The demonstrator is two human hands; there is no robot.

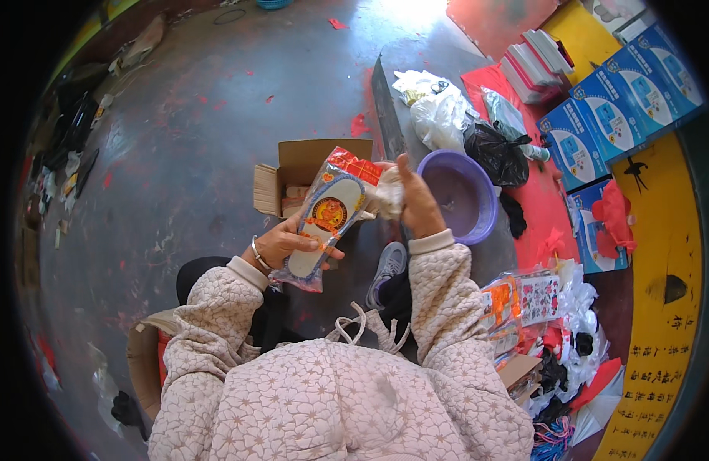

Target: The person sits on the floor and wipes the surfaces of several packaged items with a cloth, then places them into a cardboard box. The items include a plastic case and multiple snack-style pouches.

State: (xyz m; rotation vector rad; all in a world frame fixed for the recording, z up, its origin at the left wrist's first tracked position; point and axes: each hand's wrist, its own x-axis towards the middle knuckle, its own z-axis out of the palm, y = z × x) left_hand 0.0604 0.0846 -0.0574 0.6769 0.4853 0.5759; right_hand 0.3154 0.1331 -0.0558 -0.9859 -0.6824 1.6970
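The packaged insole [327, 223], a white sole shape in a clear bag with a red and orange printed header, is held up in front of the person, just this side of the open cardboard box [312, 180] on the grey floor. Its long axis runs on a slant, from the lower end near the left hand [281, 244] up and to the right toward the right hand [412, 201]. The left hand grips the lower part of the bag from beneath, fingers curled under it and thumb lying across its face, so that end is firmly clasped. The right hand is at the upper, header end, fingers bunched around a crumpled bit of white plastic [387, 196] that touches the bag's top corner; whether it also pinches the bag itself cannot be told. Both hands are thus on the package, the left carrying its weight. Right of the box sits a purple basin [477, 219], and beyond that a stack of blue boxes [616, 115]. Nearer than the basin, more packaged insoles [523, 301] lie in a pile.
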